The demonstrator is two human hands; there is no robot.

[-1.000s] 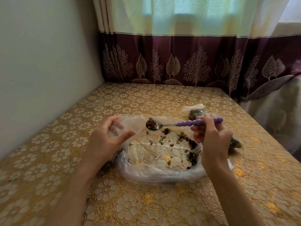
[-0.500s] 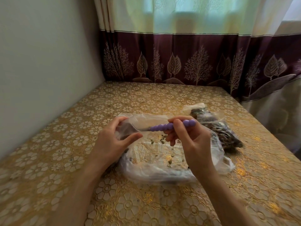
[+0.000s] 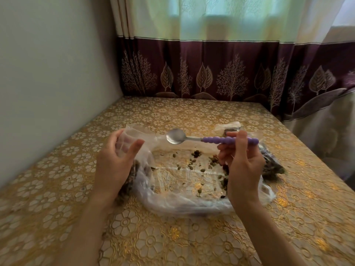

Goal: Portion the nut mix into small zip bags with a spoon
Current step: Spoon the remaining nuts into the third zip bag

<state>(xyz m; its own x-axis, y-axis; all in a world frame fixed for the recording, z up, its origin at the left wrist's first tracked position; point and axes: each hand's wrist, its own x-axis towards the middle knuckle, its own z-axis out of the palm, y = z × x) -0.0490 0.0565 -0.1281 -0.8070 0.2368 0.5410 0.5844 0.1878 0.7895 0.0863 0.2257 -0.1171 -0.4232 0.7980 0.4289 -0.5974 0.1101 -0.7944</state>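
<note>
Soft daylight through curtain (image 3: 230, 18) ahead of me; table (image 3: 192, 116) evenly lit, faint shadows. Wide-angle bending at edges; slight blur on my wrists, lower corners.

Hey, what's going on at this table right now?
A person is portioning a nut mix into bags. Their left hand holds a small clear zip bag open, some mix already showing in it. Their right hand pinches a purple-handled metal spoon, its bowl empty, above a large clear plastic bag spread on the gold floral tablecloth. Only scattered nuts and seeds lie on it. A filled bag lies behind the right hand.
</note>
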